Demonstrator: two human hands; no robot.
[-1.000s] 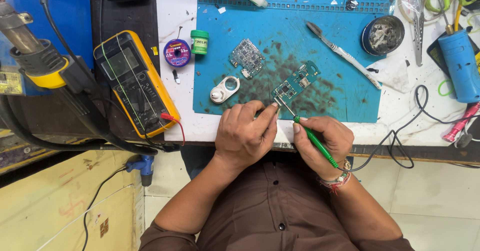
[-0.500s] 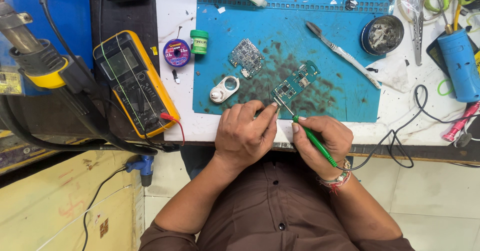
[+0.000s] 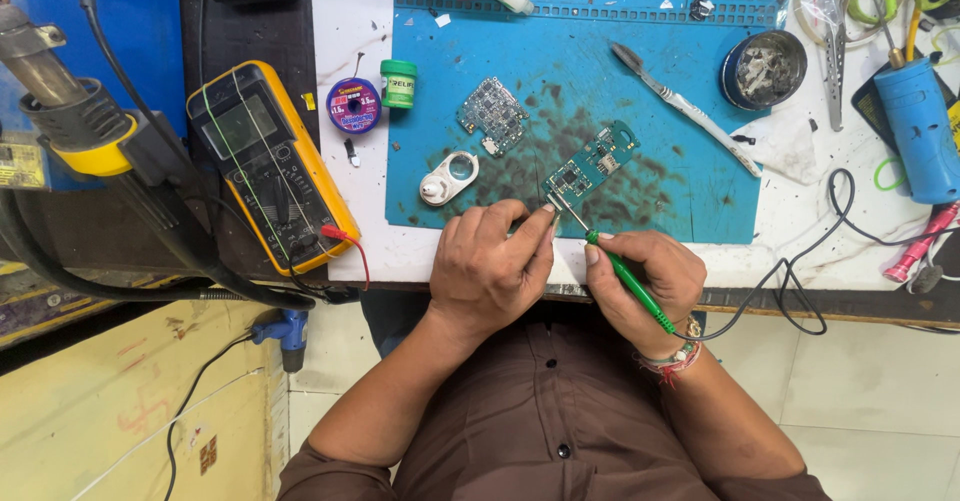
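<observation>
Right hand (image 3: 645,283): grasps green-handled tool (image 3: 628,281), tip on green circuit board (image 3: 592,161), frame centre.
Left hand (image 3: 490,261): curled, fingertips beside tip.
Around: second board (image 3: 492,113), white ring part (image 3: 448,179), yellow multimeter (image 3: 268,166) left.

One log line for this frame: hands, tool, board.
left hand: at near end of green circuit board | right hand: holds green-handled soldering iron | tip: on board's near corner | surface: blue mat
</observation>
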